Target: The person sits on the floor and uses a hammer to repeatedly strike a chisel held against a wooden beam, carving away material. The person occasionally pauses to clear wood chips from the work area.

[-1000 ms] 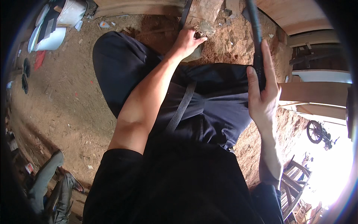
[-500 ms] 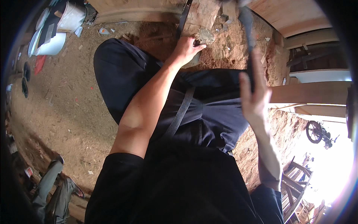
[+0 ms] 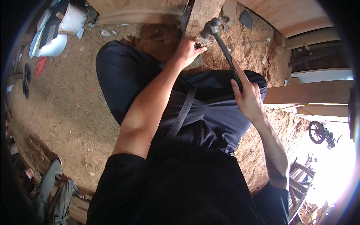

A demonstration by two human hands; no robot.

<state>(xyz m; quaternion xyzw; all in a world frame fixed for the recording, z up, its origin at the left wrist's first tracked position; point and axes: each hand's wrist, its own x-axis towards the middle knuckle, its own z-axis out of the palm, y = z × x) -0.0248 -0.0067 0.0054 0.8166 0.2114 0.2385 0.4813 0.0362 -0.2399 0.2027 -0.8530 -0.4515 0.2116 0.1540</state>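
My right hand point(image 3: 249, 99) is closed round the dark handle of a hammer point(image 3: 227, 52), index finger laid along it. The hammer's rounded metal head is over the rough end of a wooden beam point(image 3: 204, 15), close to my left hand; I cannot tell whether it touches. My left hand point(image 3: 186, 53) is closed at that same end, thumb stretched toward the hammer head. Whatever its curled fingers pinch is small, dark and mostly hidden. Both hands are above my crossed legs in dark trousers point(image 3: 127, 75).
Sandy ground with wood chips surrounds me. A dark flat piece point(image 3: 246, 18) lies right of the hammer head. Wooden boards point(image 3: 307, 93) stand at the right, a white bucket point(image 3: 72, 18) at the far left. Another person's legs point(image 3: 50, 187) show lower left; a motorcycle point(image 3: 320, 133) stands far right.
The hammer has swung down and left from a raised position, its head now beside my left hand. My right hand has moved slightly down and left; the left hand stays almost in place.
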